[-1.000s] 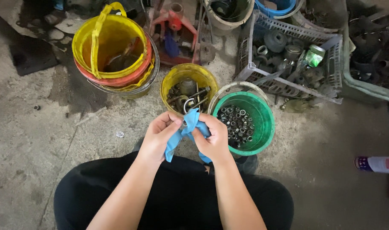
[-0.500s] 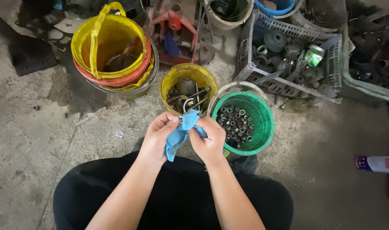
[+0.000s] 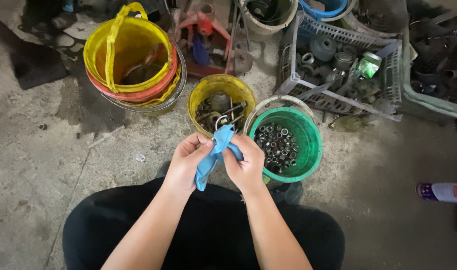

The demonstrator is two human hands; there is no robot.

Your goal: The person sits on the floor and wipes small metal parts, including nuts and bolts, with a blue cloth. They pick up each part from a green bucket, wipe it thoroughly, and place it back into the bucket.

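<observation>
Still rubbing and twisting the blue cloth point(image 3: 214, 152) a little higher, left hand point(image 3: 186, 162) and right hand point(image 3: 245, 162) both pinching it shut, beside the green bucket point(image 3: 311, 150) of nuts.

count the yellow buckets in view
2. A large yellow bucket sits nested in an orange one at upper left; a small yellow bucket of bolts stands just beyond the blue cloth. More may be hidden past the top edge.

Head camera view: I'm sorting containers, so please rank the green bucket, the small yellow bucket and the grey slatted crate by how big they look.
1. Grey slatted crate, clearly widest.
2. Green bucket.
3. Small yellow bucket, only slightly smaller; too close to be sure.
</observation>
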